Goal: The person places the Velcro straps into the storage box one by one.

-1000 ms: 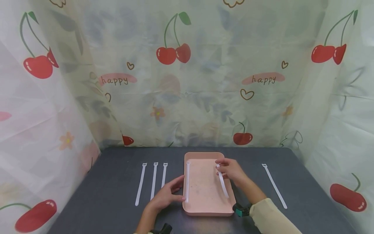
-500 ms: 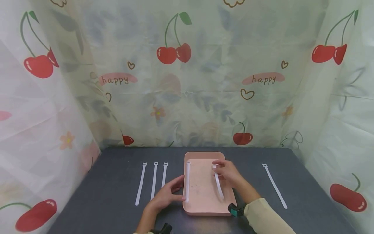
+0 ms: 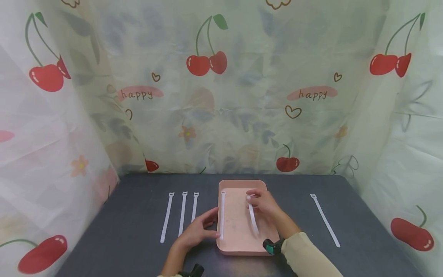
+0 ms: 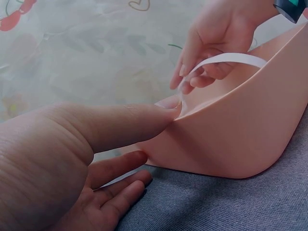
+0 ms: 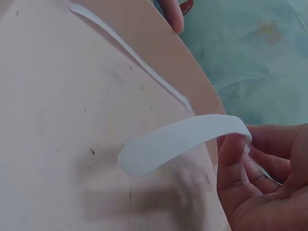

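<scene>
In the head view my right hand (image 3: 265,204) is over the right half of a pink tray (image 3: 242,246), pinching a white strap-like cable tie (image 3: 253,220) near its slotted end. In the right wrist view the held cable tie (image 5: 178,142) arches away from the fingers, its rounded tail above the tray floor. A second cable tie (image 3: 222,215) lies lengthwise along the tray's left wall. My left hand (image 3: 196,231) is beside that wall; in the left wrist view its thumb (image 4: 130,126) reaches the rim, and other fingers rest low by the outer side.
Left of the tray, three more white cable ties lie on the dark tabletop (image 3: 138,227), the nearest partly behind my left hand. Another cable tie (image 3: 325,220) lies slanted at the right. Cherry-printed cloth (image 3: 242,127) encloses the back and sides.
My right hand has moved left across the tray with the pinched cable tie, bringing it closer to the one lying there. The left hand and the tray have stayed put.
</scene>
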`<state>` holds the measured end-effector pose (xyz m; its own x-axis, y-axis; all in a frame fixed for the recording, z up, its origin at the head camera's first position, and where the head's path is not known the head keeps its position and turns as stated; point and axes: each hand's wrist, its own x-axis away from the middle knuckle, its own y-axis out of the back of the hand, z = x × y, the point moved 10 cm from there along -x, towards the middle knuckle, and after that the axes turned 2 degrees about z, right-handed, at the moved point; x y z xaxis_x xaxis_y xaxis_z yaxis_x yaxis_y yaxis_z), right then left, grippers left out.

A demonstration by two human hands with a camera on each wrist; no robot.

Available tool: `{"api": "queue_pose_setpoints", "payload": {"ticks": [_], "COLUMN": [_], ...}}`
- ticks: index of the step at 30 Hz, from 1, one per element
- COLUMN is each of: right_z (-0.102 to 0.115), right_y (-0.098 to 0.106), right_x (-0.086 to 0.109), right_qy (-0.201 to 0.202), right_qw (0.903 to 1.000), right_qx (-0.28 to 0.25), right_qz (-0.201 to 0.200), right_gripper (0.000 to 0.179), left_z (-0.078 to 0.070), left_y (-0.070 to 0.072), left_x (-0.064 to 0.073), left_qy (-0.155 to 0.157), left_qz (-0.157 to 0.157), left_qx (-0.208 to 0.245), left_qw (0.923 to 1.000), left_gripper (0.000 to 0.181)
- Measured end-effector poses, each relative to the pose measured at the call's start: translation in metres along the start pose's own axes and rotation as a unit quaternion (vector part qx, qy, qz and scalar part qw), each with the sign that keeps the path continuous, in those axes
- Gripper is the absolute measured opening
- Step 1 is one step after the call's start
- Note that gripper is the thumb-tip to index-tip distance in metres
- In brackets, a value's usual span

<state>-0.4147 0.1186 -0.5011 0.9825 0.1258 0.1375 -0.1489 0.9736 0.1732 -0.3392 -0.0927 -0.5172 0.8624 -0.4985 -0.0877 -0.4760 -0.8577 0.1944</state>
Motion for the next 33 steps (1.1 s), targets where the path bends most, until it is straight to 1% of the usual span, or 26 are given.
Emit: {"api": "queue_pose_setpoints", "payload": {"ticks": [7, 10, 14, 21, 25, 29, 33], "right_z": [-0.006, -0.013, -0.021, -0.029, -0.03, -0.028, -0.026], "right_y": [-0.009, -0.013, -0.014, -0.016, -0.017, -0.018, -0.016], "right_x": [-0.006, -0.011, -0.015, -0.018, -0.019, -0.018, -0.018], "right_qy": [-0.003, -0.021, -0.042, -0.062, -0.063, -0.062, -0.058], "right_qw": [0.9998, 0.9992, 0.9985, 0.9978, 0.9979, 0.9979, 0.997], "right_qx": [-0.016, -0.034, -0.034, -0.012, 0.003, 0.016, 0.052], "right_qz": [0.006, 0.003, -0.01, -0.021, -0.017, -0.002, 0.001], "right_gripper": [0.034, 0.035, 0.034, 0.035, 0.035, 0.036, 0.036], "left_z": [0.0, 0.001, 0.0, -0.001, -0.001, -0.001, 0.0], "left_y": [0.001, 0.001, 0.0, 0.0, 0.0, 0.0, 0.001], "left_x": [0.001, 0.001, 0.001, 0.003, 0.003, 0.002, 0.001], "left_qy": [0.005, 0.005, 0.005, 0.007, 0.004, 0.005, 0.005], "left_qz": [-0.003, -0.002, 0.001, 0.002, 0.002, 0.0, -0.002], "left_qx": [0.001, -0.001, -0.005, -0.004, -0.002, -0.004, -0.009], "left_qw": [1.0, 1.0, 1.0, 1.0, 1.0, 1.0, 0.9999], "left_gripper": [0.084, 0.084, 0.084, 0.083, 0.083, 0.083, 0.084]}}
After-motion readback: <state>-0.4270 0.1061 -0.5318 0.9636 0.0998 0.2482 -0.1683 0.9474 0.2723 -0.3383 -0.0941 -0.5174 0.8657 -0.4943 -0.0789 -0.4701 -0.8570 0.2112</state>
